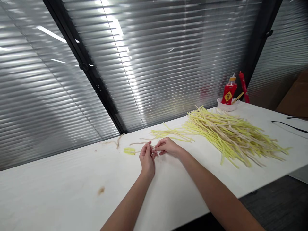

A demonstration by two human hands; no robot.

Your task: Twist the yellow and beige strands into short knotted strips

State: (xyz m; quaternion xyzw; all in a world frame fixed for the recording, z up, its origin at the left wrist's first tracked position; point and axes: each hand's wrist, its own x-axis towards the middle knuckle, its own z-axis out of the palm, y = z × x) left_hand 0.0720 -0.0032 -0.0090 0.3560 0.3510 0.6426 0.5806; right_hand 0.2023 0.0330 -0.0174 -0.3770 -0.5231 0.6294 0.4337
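Observation:
Above the white table (72, 192), my left hand (147, 160) and my right hand (168, 147) meet with fingertips pinched. Between them runs a thin beige pipe cleaner (152, 146), partly hidden by the fingers. Just left of my left hand, a short folded yellow pipe cleaner (130, 150) shows, with a thin pale stem leading from it towards my fingers; whether it joins the held piece I cannot tell. Behind my hands several loose yellow pipe cleaners (176, 133) lie on the table. To the right spreads a large pile of yellow and beige pipe cleaners (231, 134).
At the back right stands a clear round bowl (227, 106) holding a red-labelled bottle (229, 93); a red tube-shaped object (243, 86) is beside it. Beige scraps (118, 141) lie near the window blinds (156, 64). Black cables (288, 125) cross the right end.

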